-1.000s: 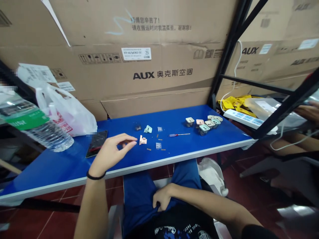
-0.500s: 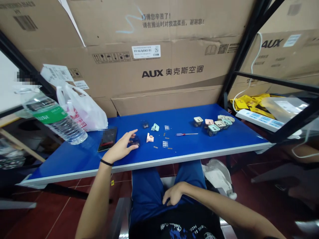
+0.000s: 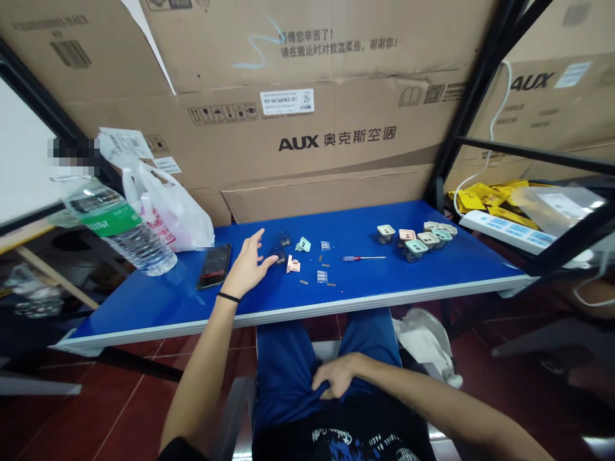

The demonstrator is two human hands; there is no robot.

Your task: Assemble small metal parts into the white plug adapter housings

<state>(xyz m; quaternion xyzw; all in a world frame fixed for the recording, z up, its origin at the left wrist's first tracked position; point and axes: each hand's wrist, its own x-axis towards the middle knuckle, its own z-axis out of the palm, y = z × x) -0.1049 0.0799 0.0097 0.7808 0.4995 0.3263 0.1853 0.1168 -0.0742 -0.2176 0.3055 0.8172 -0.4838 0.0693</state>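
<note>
- My left hand [image 3: 250, 267] lies flat on the blue table [image 3: 144, 301], fingers spread and holding nothing; the thumb tip reaches a small dark part [image 3: 280, 257] just left of the pink plug piece [image 3: 293, 264].
- My right hand [image 3: 331, 378] rests on my lap below the table edge, fingers curled into the blue fabric; I cannot tell whether it grips anything else.
- Near the pink piece: a mint plug piece [image 3: 302, 244], another dark part [image 3: 284, 242], two small clear pieces [image 3: 321, 276] and scattered metal pins.
- A red-handled screwdriver [image 3: 362, 258] lies further right, and past it a cluster of pastel plug shells [image 3: 417, 238], open side up; I cannot see into them.
- A black phone [image 3: 214, 265] lies left of my hand.
- A clear water bottle [image 3: 120, 224] is tilted, label green; a white plastic bag [image 3: 168, 211] sits behind, its contents hidden.
</note>
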